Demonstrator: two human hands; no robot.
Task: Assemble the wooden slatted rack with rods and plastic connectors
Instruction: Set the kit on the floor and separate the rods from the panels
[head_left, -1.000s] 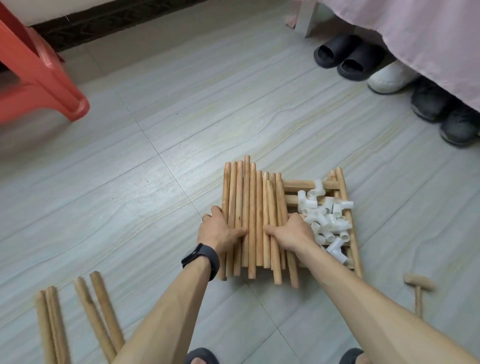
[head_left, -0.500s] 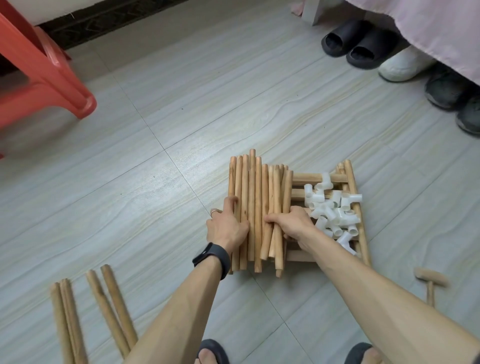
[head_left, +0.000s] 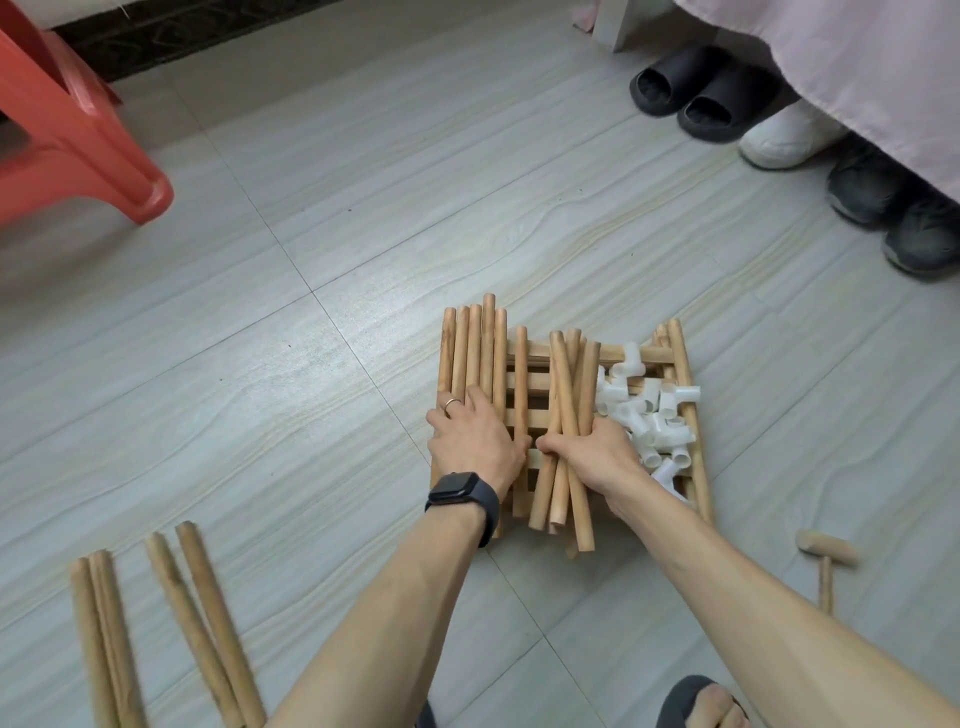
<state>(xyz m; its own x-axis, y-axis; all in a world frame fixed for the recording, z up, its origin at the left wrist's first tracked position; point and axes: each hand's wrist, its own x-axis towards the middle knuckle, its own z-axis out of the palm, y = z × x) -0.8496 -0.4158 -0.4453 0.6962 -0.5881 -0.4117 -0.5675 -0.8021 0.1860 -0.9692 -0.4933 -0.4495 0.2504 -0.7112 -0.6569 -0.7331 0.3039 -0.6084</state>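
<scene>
- Risk first: the right hand (head_left: 592, 452) is closed around a bundle of rods (head_left: 563, 395) which already splay at both ends. Gripped near the middle, one could slide out as the bundle is lifted.
- A dropped rod could land on the heap of white connectors (head_left: 644, 415) just beside that hand and scatter them over the floor (head_left: 311, 364), which looks smooth enough for round parts to roll.
- The left hand (head_left: 470, 441) lies palm down with its fingers stretched over the flat rods (head_left: 470, 348). If it lets go unevenly, I judge these would roll off to the side.
- Rods and connectors all rest on the slatted panel (head_left: 693, 441), which lies flat on the floor in front of the person. Nothing looks joined yet.
- More loose rods (head_left: 202, 613) lie well apart at the near left, and a small wooden mallet (head_left: 826, 548) lies at the near right.
- The floor is pale tile with a wood-grain pattern. A red plastic stool (head_left: 78, 156) stands at the far left, and dark slippers (head_left: 701, 98) sit under a pink cloth (head_left: 857, 78) at the far right.
</scene>
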